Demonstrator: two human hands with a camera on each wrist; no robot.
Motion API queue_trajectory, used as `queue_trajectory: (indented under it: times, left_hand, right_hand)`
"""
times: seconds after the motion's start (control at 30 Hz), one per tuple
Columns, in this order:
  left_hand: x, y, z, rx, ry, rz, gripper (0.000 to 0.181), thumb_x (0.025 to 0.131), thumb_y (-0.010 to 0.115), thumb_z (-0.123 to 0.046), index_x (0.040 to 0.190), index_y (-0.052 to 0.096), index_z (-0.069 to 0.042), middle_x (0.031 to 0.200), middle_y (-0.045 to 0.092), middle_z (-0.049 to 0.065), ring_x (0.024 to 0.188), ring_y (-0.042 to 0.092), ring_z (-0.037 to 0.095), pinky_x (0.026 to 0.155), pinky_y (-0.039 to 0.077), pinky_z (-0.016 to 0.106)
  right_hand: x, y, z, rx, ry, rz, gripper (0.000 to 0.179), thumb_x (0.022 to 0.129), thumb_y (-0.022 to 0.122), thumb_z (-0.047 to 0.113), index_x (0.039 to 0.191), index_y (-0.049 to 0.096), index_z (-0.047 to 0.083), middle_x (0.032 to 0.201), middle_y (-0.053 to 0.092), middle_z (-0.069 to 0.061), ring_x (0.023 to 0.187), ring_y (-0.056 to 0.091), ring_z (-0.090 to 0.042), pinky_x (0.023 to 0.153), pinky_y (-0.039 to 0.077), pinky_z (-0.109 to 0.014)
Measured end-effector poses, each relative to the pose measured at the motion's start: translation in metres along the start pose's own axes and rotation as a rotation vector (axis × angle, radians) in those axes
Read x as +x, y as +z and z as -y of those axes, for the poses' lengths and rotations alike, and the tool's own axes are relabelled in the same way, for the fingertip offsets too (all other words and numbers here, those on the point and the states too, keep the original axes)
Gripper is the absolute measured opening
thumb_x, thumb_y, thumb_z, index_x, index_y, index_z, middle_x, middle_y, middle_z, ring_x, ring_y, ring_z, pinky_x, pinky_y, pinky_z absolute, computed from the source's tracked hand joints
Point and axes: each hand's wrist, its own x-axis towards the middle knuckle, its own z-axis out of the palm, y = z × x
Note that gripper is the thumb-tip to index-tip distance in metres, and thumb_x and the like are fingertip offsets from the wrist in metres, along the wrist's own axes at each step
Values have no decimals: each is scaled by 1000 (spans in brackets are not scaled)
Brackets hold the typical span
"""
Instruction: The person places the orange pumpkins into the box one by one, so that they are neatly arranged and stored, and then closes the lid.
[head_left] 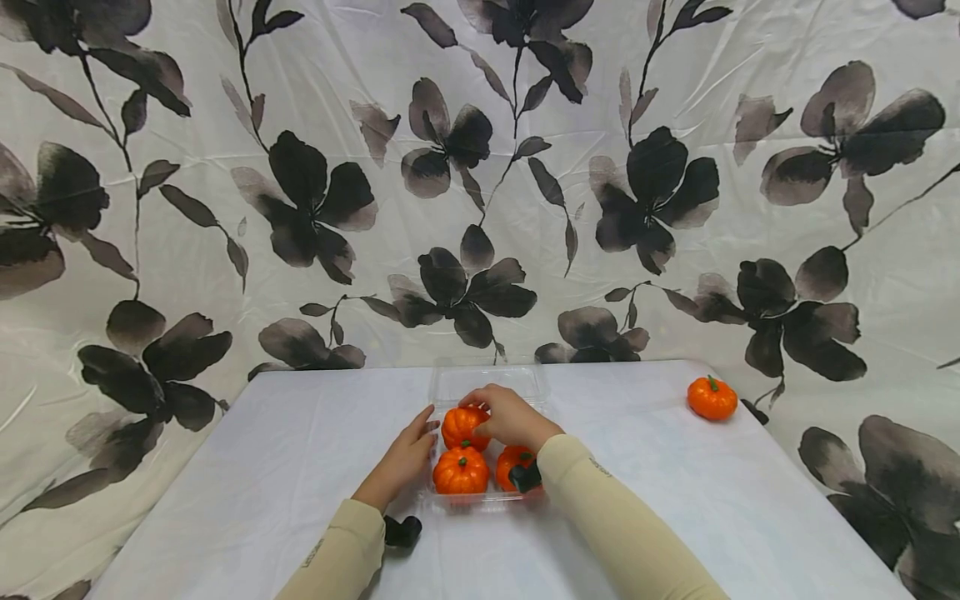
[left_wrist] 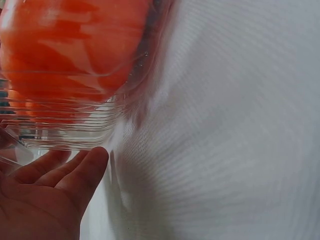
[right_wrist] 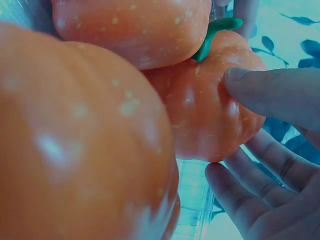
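Note:
A clear plastic box [head_left: 480, 500] on the white table holds three small orange toy pumpkins. My right hand [head_left: 516, 417] grips the back-left pumpkin [head_left: 459, 427], thumb on its near side and fingers around its far side. In the right wrist view, that pumpkin [right_wrist: 200, 110] has a curved green stem. The front-left pumpkin [head_left: 461, 472] and front-right pumpkin [head_left: 507, 467] sit nearer me, the latter partly hidden behind the right wrist's black camera. Fairly straight fingers of my left hand [head_left: 407, 457] touch the box's left wall; the left wrist view shows fingertips against its ridged plastic side [left_wrist: 70, 135].
Behind the box, its clear lid [head_left: 487, 385] lies folded back toward the table's far edge. Another orange pumpkin [head_left: 712, 398] stands at the far right, close to the table [head_left: 630, 500] edge. A floral cloth [head_left: 315, 108] hangs behind.

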Motion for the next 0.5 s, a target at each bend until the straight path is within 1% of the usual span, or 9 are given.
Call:
queue_trajectory:
  times: [0.23,0.4,0.5]
  left_hand:
    - [0,0,-1,-3,-8,2,57,100,40,-18,155,23,-15,149,44,19,120,57,33,104,45,52]
    - [-1,0,-2,-2,2,-5,58,99,39,-16,155,24,-13,148,45,19,120,57,34,103,46,52]
    - [-1,-1,-1,3,10,-6,58,99,39,-16,155,24,-13,147,45,20,121,56,35,103,46,52]
  right_hand:
    - [-1,-2,3,-34,0,8,45,82,74,11,124,64,24,123,62,-4,114,57,-22,103,47,-42]
    - [-3,-5,4,-35,-7,17,44,83,73,12,125,63,22,123,64,-3,113,58,-22,101,49,-41]
    - [-6,-7,4,-36,-19,28,45,84,71,12,127,61,21,127,63,-2,115,59,-23,101,49,-41]
